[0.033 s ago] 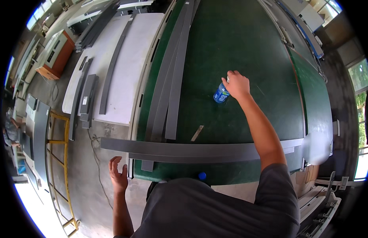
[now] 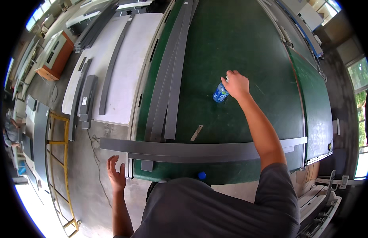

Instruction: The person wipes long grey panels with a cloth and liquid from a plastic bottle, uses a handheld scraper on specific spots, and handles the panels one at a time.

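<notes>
At two o'clock on the green worktable [image 2: 239, 35], our right hand [image 2: 237, 84] grips the top of a blue-labelled plastic bottle [image 2: 220, 94], contents unclear to us, while our left hand [image 2: 117, 177] hangs loosely open at eight, a blue cap [image 2: 201, 175] lying towards six.

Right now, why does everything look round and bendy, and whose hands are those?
They belong to a person, not a robot! A camera worn on that person's head looks down through a very wide lens, which bends straight edges. The right hand grips the top of a blue bottle at the green table. The left hand is open and seems to hold nothing. Long grey strips lie on the table, with a small flat piece and a little round blue thing.
</notes>
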A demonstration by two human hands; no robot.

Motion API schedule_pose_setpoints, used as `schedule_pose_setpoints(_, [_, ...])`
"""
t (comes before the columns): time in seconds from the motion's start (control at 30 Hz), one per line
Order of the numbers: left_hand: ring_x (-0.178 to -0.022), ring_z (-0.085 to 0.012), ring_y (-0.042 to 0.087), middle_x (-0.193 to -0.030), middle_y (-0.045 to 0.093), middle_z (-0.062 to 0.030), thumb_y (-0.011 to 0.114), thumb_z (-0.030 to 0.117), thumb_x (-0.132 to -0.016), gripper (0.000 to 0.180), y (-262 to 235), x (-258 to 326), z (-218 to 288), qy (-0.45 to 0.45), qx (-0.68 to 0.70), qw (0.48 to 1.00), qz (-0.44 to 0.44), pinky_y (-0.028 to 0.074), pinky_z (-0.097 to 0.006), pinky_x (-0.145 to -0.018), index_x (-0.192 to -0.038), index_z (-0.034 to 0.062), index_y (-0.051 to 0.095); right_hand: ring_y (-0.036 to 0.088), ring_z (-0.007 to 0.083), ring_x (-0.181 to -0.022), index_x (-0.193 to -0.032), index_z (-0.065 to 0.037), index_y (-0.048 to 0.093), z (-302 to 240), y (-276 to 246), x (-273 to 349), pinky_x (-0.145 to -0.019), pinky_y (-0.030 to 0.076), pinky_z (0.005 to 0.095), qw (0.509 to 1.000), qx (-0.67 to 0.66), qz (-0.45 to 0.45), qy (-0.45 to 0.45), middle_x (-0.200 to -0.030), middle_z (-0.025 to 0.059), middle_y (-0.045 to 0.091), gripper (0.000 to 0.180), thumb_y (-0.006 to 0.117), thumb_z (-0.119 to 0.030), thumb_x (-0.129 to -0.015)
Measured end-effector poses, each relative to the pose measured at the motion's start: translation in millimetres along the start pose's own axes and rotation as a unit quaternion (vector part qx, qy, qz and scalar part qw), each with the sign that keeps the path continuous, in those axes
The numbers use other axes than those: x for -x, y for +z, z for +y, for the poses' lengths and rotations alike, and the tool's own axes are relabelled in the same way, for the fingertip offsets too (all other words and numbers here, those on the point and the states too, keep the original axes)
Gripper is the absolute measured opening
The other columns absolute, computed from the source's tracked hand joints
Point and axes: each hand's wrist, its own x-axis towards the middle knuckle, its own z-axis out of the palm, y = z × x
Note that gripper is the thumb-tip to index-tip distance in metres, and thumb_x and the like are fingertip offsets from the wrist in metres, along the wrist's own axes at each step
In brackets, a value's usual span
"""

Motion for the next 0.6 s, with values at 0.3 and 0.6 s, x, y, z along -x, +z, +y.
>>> schedule_pose_setpoints(0.3, [-0.136, -0.0413, 0.053, -0.146, 0.059, -0.0198, 0.069, 0.015, -0.102, 0.046, -11, -79, -95, 0.038, -0.156, 0.972, 0.17, 0.043, -0.052, -0.113, -0.145, 0.0031, 0.058, 0.077, 0.0359, -0.089, -0.11, -0.007, 0.073, 11, -24, 22, -0.075, 0.062, 0.0482, 1.0, -0.003, 0.018, 0.0, -0.103, 0.0134, 0.074, 0.038, 0.07, -0.043, -0.098])
schedule_pose_setpoints(0.6, [-0.115, -0.026, 0.07, -0.127, 0.074, -0.017, 0.073, 0.024, -0.102, 0.05, -4, -117, -161, -0.133, -0.024, 0.991, -0.005, 0.053, -0.036, -0.101, -0.143, -0.0022, 0.064, 0.072, 0.0362, -0.091, -0.11, -0.008, 0.07, 1, -39, 187, -0.076, 0.058, 0.0463, 0.963, -0.234, 0.128, -0.041, -0.104, 0.012, 0.072, 0.019, 0.074, -0.018, -0.094])
